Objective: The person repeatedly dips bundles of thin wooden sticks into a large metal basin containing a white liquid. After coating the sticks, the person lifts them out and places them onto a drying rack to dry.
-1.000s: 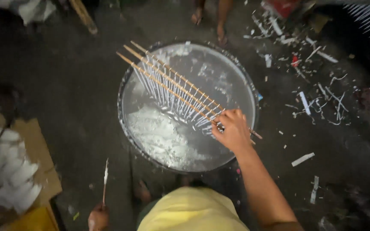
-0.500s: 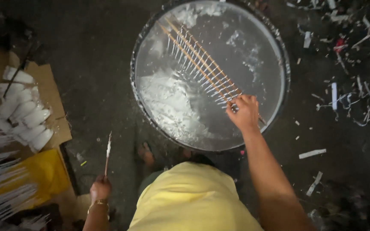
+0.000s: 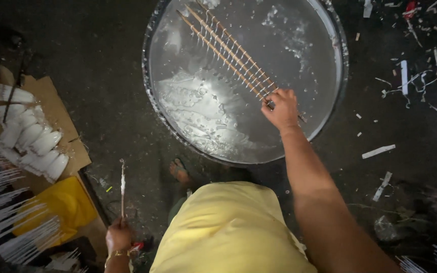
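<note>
A: Head view: wooden rack (image 3: 228,53) of thin white sticks is gripped at its near end by right hand (image 3: 280,108), fingers closed, now lowered further across the liquid in the round basin (image 3: 153,108).

B: Left hand (image 3: 119,236)?

A: Closed on a single stick (image 3: 123,187), held upright, near left. Dip judged underway.

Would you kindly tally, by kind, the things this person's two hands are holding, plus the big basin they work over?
Round metal basin: 1
Racks of wooden sticks, gripped by the right hand over the basin: 1
Single thin sticks, upright in the left hand: 1
Total: 3
</note>
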